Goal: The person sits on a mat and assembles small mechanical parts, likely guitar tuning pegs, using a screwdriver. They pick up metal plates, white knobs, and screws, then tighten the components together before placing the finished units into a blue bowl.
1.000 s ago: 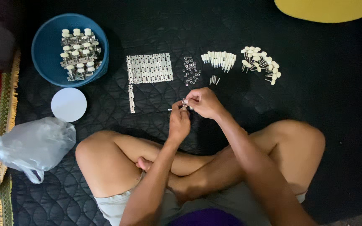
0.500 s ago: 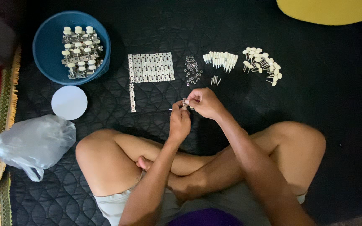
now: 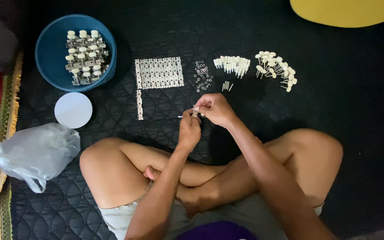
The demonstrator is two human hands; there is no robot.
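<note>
I sit cross-legged on a black quilted mat. My left hand and my right hand meet in front of my knees, both pinching a small metal part with a thin pin sticking out to the left. Beyond my hands lie a block of metal plates, a single metal strip, a scatter of small washers, a few short screws, a row of cream pegs and a pile of cream knobs on shafts.
A blue bowl at the far left holds several assembled metal pieces with cream knobs. A white round lid lies below it, and a clear plastic bag sits by my left knee. A yellow object is at the top right.
Both hands stay together on the small part, with only slight finger movement. The view shifted a little.
</note>
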